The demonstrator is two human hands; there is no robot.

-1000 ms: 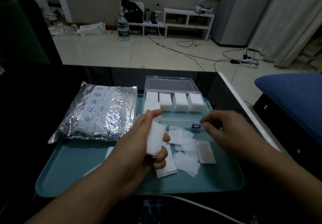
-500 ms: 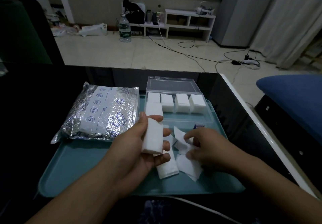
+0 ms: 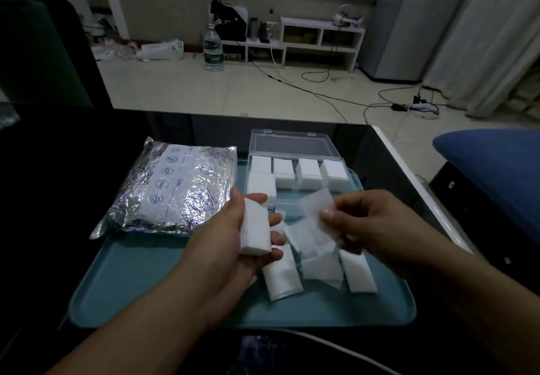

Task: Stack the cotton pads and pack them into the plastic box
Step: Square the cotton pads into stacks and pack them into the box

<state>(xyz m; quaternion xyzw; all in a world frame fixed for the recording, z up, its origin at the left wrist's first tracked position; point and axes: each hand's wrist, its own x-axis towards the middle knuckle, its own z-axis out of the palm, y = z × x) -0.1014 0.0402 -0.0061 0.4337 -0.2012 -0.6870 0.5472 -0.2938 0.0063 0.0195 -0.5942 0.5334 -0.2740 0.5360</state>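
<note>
Stack (image 3: 254, 227) is gripped in left hand (image 3: 233, 246); one pad (image 3: 317, 214), possibly more, is pinched by right hand (image 3: 365, 222) above tray (image 3: 131, 287).

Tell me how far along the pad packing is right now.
Partly done. The plastic box is open, with several stacks already inside. The left hand grips a stack of pads, while the right hand pinches a single pad. Loose pads lie on the tray, unstacked.
</note>
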